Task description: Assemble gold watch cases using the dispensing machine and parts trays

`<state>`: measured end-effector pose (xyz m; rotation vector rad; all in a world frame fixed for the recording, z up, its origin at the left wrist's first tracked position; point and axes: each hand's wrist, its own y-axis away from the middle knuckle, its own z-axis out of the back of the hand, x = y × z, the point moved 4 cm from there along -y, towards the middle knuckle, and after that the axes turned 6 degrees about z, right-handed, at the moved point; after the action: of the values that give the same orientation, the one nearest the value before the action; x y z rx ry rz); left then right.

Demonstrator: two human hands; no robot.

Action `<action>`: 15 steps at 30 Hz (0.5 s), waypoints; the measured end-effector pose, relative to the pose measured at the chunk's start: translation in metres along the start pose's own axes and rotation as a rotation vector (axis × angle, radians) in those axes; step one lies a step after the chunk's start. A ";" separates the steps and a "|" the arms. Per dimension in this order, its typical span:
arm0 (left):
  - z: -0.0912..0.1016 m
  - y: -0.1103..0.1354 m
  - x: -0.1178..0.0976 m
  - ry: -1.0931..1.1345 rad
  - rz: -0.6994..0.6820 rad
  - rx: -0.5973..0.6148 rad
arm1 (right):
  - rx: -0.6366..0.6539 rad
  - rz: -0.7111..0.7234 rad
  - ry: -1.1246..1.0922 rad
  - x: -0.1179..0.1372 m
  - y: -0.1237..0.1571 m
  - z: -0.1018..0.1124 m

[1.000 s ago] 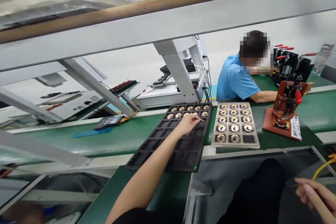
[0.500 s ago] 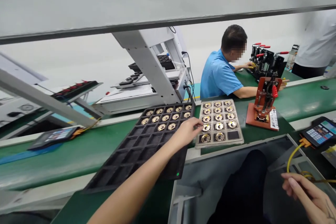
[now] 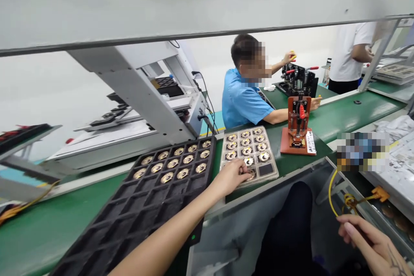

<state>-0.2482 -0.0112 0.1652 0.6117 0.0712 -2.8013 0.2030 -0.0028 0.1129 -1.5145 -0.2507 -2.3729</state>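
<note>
My left hand [image 3: 231, 177] reaches over a clear plastic tray [image 3: 274, 176] of round gold-coloured metal parts. Its fingertips are closed at a gold metal ring [image 3: 251, 174] in the nearest row; whether the ring is lifted cannot be seen. To the right of that ring is a bare dark pocket [image 3: 265, 169]. My forearm crosses a large black tray [image 3: 129, 207], whose far pockets hold several similar rings [image 3: 173, 164]. At the lower right, my right hand [image 3: 371, 239] has thumb and fingers pressed together beside a yellow cable [image 3: 331, 194]; whether it grips the cable is unclear.
A red-brown toggle-clamp fixture [image 3: 298, 127] stands right of the clear tray. Across the bench, a co-worker in a blue shirt [image 3: 246, 99] works at black clamps [image 3: 299, 78]. A shelf beam [image 3: 194, 17] spans overhead. An orange connector [image 3: 381, 194] lies at right.
The view has turned right. My left hand has shifted toward me, to the clear tray's nearest row. A ring in the black tray's third row is now uncovered. The co-worker's far hand has risen.
</note>
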 end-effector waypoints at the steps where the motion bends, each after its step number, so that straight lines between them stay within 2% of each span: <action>1: 0.004 0.000 -0.008 0.010 -0.026 0.002 | -0.007 -0.003 -0.021 0.000 0.001 0.000; 3: 0.013 0.000 -0.035 0.056 -0.137 -0.008 | -0.030 0.009 -0.064 0.005 -0.001 -0.001; 4: 0.017 0.001 -0.054 0.101 -0.237 -0.027 | -0.040 0.029 -0.088 0.011 -0.004 -0.002; 7: 0.022 0.007 -0.124 0.278 -0.683 -0.111 | -0.049 0.139 -0.179 0.040 -0.017 -0.005; 10: 0.016 0.017 -0.189 0.358 -1.092 -0.204 | -0.067 0.295 -0.251 0.078 -0.032 -0.001; 12: 0.008 0.021 -0.222 0.363 -1.268 -0.245 | -0.103 0.378 -0.244 0.098 -0.037 0.008; 15: -0.003 0.024 -0.257 0.372 -1.409 -0.235 | -0.195 0.393 -0.174 0.109 -0.033 0.026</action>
<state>-0.0160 0.0313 0.2692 1.4061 1.3611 -3.7094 0.1704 0.0181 0.2232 -1.6781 0.2293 -2.0052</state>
